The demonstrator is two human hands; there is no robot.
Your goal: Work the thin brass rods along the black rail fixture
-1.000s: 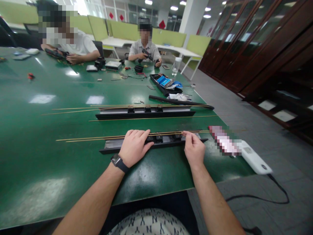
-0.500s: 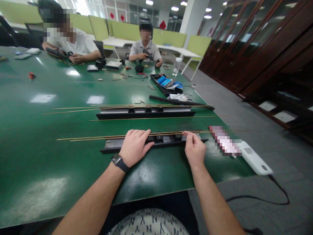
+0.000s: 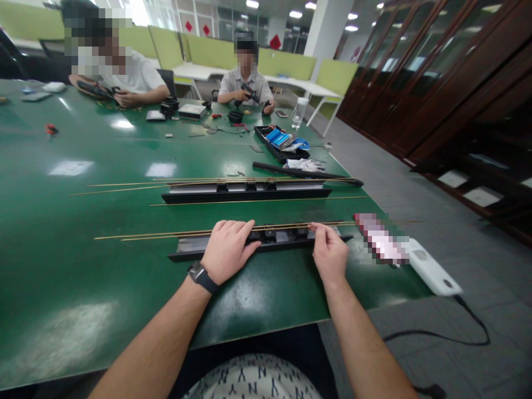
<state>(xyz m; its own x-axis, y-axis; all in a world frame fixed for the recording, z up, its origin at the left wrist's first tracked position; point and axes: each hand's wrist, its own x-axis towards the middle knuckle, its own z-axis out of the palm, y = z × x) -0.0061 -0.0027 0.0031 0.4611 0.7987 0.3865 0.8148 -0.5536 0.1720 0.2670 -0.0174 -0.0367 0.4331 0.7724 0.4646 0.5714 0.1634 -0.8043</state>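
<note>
In the head view, a black-edged metal channel (image 3: 194,244) lies across the green table before me, with small black blocks (image 3: 270,234) inside it. Long thin brass-coloured rods (image 3: 141,235) run along its far side and stick out past its left end. My left hand (image 3: 228,243) is laid over the channel, fingers over the far side and thumb at the near side, gripping it. Near the channel's right end, my right hand (image 3: 331,254) is closed, with thumb and fingertips pinched on a thin rod. The rod ends at the right are hard to make out.
A second channel (image 3: 245,195) with rods lies beyond, then a black bar (image 3: 307,173), white gloves (image 3: 303,164) and a black tray (image 3: 272,147). At right are a blurred-out pink object (image 3: 380,238) and a white corded device (image 3: 434,269). Two people sit across the table.
Both hands keep almost the same place on the channel and rod. One rod's left end has slid slightly right; the whole view has shifted a little.
</note>
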